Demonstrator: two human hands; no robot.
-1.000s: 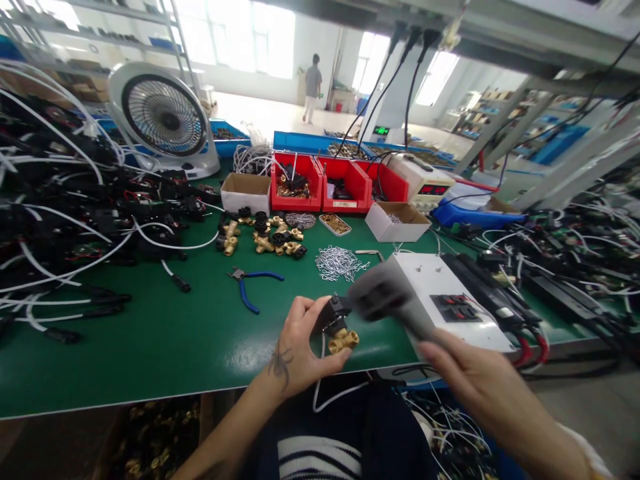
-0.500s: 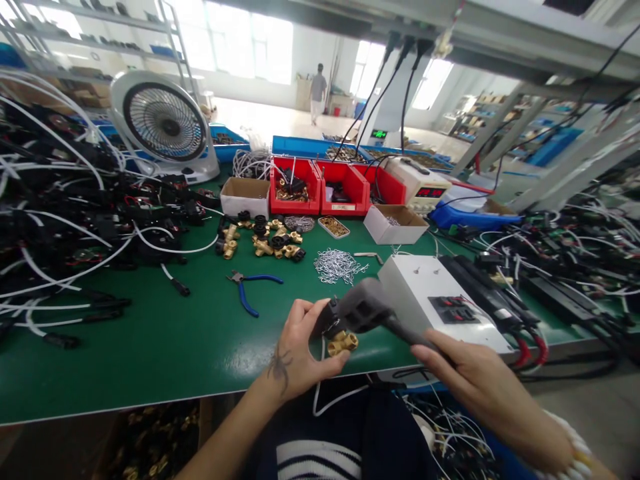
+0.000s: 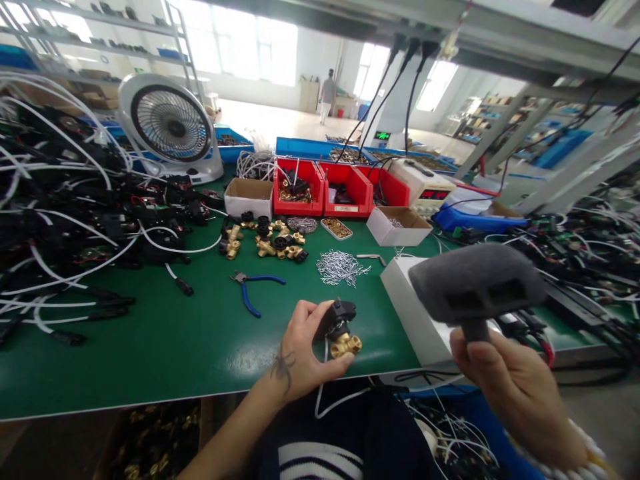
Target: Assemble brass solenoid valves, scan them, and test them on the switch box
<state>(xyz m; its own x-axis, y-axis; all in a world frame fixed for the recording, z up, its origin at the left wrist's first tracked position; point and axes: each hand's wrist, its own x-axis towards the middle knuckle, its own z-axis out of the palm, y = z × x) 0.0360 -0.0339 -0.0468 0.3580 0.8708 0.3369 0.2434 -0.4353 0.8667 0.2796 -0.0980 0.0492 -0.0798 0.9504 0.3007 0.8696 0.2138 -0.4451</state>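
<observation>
My left hand [image 3: 300,350] grips a small valve [image 3: 340,330] with a black top and a brass fitting below, held just above the near edge of the green table [image 3: 165,340]. A white tube hangs down from it. My right hand [image 3: 505,383] is closed on the handle of a grey mallet [image 3: 475,287], raised high to the right with its head over the white box [image 3: 420,313]. The mallet is well apart from the valve.
Blue-handled pliers [image 3: 255,287], a pile of metal clips [image 3: 343,267] and loose brass fittings [image 3: 270,243] lie mid-table. Red bins [image 3: 320,190], cardboard boxes [image 3: 247,197] and a fan [image 3: 173,127] stand behind. Black parts with white tubes [image 3: 70,220] cover the left side. A person walks far back.
The mallet has lifted away from the valve, up and to the right. My left hand keeps the valve in about the same place.
</observation>
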